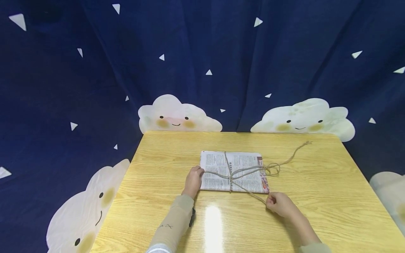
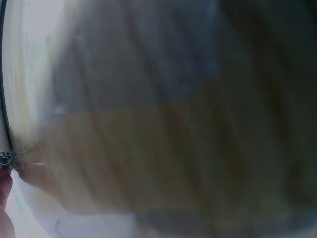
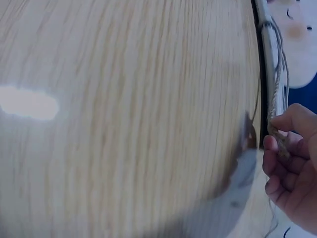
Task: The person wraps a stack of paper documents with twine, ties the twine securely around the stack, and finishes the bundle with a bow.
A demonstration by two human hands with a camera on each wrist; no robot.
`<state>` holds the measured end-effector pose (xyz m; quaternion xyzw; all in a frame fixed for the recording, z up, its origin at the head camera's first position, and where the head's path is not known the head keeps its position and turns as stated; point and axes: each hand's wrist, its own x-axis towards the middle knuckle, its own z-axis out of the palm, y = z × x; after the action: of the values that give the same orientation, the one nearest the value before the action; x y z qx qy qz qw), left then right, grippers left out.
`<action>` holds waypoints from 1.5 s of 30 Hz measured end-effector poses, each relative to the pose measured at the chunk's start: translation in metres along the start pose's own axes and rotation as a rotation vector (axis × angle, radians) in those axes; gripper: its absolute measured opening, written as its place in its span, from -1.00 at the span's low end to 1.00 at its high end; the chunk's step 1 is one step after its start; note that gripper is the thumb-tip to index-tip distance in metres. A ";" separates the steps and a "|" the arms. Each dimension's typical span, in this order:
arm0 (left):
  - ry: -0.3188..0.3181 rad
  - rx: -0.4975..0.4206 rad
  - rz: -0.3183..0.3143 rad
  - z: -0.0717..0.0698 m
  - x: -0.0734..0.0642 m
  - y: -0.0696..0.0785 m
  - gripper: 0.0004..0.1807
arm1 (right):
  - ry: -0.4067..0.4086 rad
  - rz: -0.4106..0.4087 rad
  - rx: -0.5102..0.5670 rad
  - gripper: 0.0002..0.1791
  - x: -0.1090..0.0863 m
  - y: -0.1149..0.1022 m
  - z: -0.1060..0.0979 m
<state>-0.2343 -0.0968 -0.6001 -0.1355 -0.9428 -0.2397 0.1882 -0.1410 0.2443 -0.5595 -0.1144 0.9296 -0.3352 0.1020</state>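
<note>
A flat bundle of folded newspaper (image 1: 215, 161) lies on the table, with brown twine (image 1: 250, 192) crossing it both ways and meeting near its middle. At the bundle's left edge my left hand (image 1: 193, 181) grips it, right where one strand reaches that side; whether the fingers also hold this strand is hidden. My right hand (image 1: 281, 203) pinches a twine end off the lower right corner, and the strand runs straight back to the crossing. In the right wrist view, thumb and forefinger of the right hand (image 3: 297, 163) close on the twine (image 3: 276, 94). The left wrist view is dark and blurred.
A loose loop and a frayed twine tail (image 1: 295, 153) trail over the wooden table (image 1: 316, 182) to the right. Behind the table hangs a dark blue curtain (image 1: 190, 42) with white triangles. Cloud-shaped panels (image 1: 177, 112) line the table's edges.
</note>
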 end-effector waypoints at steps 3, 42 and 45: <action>-0.011 0.007 -0.010 0.002 0.000 0.000 -0.92 | -0.008 0.046 0.017 -0.90 -0.009 0.008 -0.006; -0.186 -0.038 0.279 0.004 -0.010 0.081 -0.87 | 0.215 -0.097 -0.139 -0.84 0.070 0.001 -0.043; -0.195 0.004 0.395 0.011 -0.016 0.091 -0.86 | 0.194 -0.151 -0.182 -0.85 0.084 0.004 -0.038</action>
<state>-0.1915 -0.0168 -0.5789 -0.3399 -0.9120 -0.1822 0.1399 -0.2318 0.2466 -0.5436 -0.1598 0.9504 -0.2658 -0.0246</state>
